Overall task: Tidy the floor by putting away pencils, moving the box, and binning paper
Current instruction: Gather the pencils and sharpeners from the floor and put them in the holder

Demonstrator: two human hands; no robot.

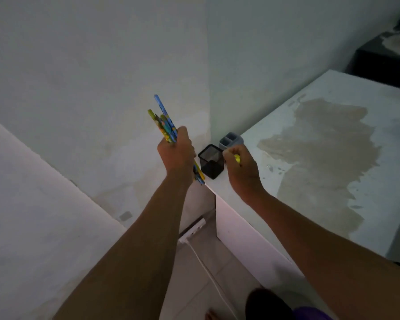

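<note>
My left hand [177,153] is closed around a bunch of blue, yellow and green pencils [164,121] that stick up and to the left, their lower ends showing below my fist. My right hand [240,167] pinches one yellow pencil [237,158] just right of a black mesh pencil cup [211,163]. The cup stands at the near left corner of a white table [333,158]. Behind it is a grey divided holder [231,140]. No box or paper is in view.
The white table top has a large brownish stain [321,158] and stands in the wall corner. A white power strip [192,229] with its cable lies on the tiled floor below. A dark cabinet [383,58] is at the far right.
</note>
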